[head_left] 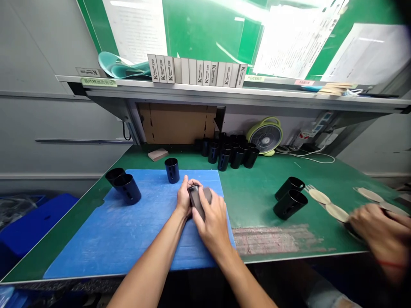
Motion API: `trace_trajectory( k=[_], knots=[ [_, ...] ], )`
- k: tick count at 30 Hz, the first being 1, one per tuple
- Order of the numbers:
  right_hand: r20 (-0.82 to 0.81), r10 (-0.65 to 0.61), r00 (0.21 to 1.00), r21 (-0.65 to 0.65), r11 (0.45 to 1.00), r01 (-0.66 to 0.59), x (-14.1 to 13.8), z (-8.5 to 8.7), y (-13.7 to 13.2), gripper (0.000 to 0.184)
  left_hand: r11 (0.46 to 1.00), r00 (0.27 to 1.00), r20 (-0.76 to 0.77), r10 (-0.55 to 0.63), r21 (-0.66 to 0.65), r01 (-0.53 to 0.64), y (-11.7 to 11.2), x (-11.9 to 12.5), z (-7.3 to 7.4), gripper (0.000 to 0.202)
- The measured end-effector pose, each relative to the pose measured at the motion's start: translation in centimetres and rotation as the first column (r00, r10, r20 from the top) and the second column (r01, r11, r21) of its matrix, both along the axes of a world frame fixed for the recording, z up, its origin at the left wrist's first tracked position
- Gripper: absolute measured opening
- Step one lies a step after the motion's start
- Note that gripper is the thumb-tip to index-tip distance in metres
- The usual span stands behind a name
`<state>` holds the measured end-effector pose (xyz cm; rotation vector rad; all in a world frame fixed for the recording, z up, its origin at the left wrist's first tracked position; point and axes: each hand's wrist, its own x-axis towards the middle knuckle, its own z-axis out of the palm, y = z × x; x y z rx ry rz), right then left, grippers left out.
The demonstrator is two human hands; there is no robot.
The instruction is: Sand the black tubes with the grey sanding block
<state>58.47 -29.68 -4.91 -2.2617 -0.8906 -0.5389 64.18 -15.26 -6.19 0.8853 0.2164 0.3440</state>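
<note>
My left hand (pixel 184 197) is wrapped round a black cylindrical housing (pixel 194 196) above the blue mat (pixel 135 239). The housing is tilted, its rim facing up and away. My right hand (pixel 213 220) grips a small grey sanding block (pixel 207 195) against the housing's side; the fingers partly hide both. A similar black housing (pixel 172 171) stands upright on the mat just beyond my left hand. Two more, one a front housing (pixel 127 189) with a small slot in its side, stand close together at the mat's left edge.
Several black housings (pixel 237 156) cluster at the back beside a green fan (pixel 266 139). Another block (pixel 158 154) lies back left. Two housings (pixel 290 204) stand at right, near round pale pads (pixel 337 211). A co-worker's hands (pixel 379 231) work at far right. Boxes marked 220 (pixel 199 72) line the shelf.
</note>
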Motion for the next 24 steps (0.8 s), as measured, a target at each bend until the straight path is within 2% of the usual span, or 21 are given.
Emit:
trace_trajectory(
  k=[3, 5, 7, 8, 11, 12, 14, 16, 17, 19, 21, 24],
  knots=[
    [0.011, -0.026, 1.0, 0.029, 0.999, 0.026, 0.2, -0.3, -0.4, 0.059, 0.997, 0.997, 0.001, -0.082, -0.001, 0.082, -0.3, -0.1, 0.2, 0.052],
    [-0.003, -0.065, 0.998, 0.017, 0.998, 0.065, 0.6, -0.3, -0.4, 0.058, 1.0, 1.0, -0.005, -0.024, -0.016, 0.023, -0.4, -0.1, 0.3, 0.05],
    [-0.009, -0.047, 0.999, -0.014, 0.999, 0.047, 0.8, -0.1, -0.3, 0.057, 0.999, 0.999, -0.005, 0.038, -0.027, -0.038, -0.4, -0.2, 0.4, 0.051],
    [0.0, -0.025, 1.0, -0.023, 0.999, 0.025, 0.7, -0.1, -0.3, 0.057, 0.999, 0.999, -0.006, 0.033, -0.029, -0.033, -0.4, -0.2, 0.4, 0.053],
    [0.073, -0.031, 0.997, -0.011, 0.999, 0.031, 0.3, 0.1, -0.1, 0.059, 0.998, 0.997, -0.029, -0.069, 0.0, 0.069, -0.3, 0.0, 0.2, 0.06],
    [0.087, -0.067, 0.994, -0.003, 0.998, 0.068, 0.2, 0.2, 0.1, 0.058, 0.998, 0.997, -0.041, -0.068, 0.01, 0.068, -0.2, 0.0, 0.1, 0.059],
    [0.077, -0.094, 0.993, -0.031, 0.995, 0.097, 0.4, 0.6, 0.7, 0.056, 1.0, 0.996, -0.082, 0.026, 0.013, -0.025, -0.1, 0.1, -0.1, 0.053],
    [0.072, -0.062, 0.996, -0.064, 0.996, 0.066, 0.5, 0.7, 0.8, 0.057, 0.994, 0.987, -0.116, 0.108, 0.008, -0.108, 0.0, 0.1, -0.1, 0.051],
    [0.085, -0.042, 0.996, -0.067, 0.997, 0.047, 0.3, 0.6, 0.7, 0.058, 0.995, 0.988, -0.118, 0.099, 0.003, -0.099, 0.0, 0.1, -0.1, 0.051],
    [0.146, -0.033, 0.989, -0.053, 0.998, 0.042, 0.0, 0.2, 0.2, 0.06, 1.0, 0.996, -0.092, 0.002, 0.011, -0.001, -0.1, 0.0, 0.0, 0.054],
    [0.17, -0.071, 0.983, -0.044, 0.996, 0.079, -0.1, 0.0, 0.0, 0.059, 0.998, 0.997, -0.055, -0.051, 0.045, 0.053, -0.2, -0.1, 0.1, 0.054],
    [0.104, -0.075, 0.992, -0.081, 0.993, 0.084, 0.2, 0.4, 0.3, 0.057, 0.997, 0.998, -0.036, 0.048, 0.057, -0.046, -0.2, -0.2, 0.3, 0.049]
  ],
)
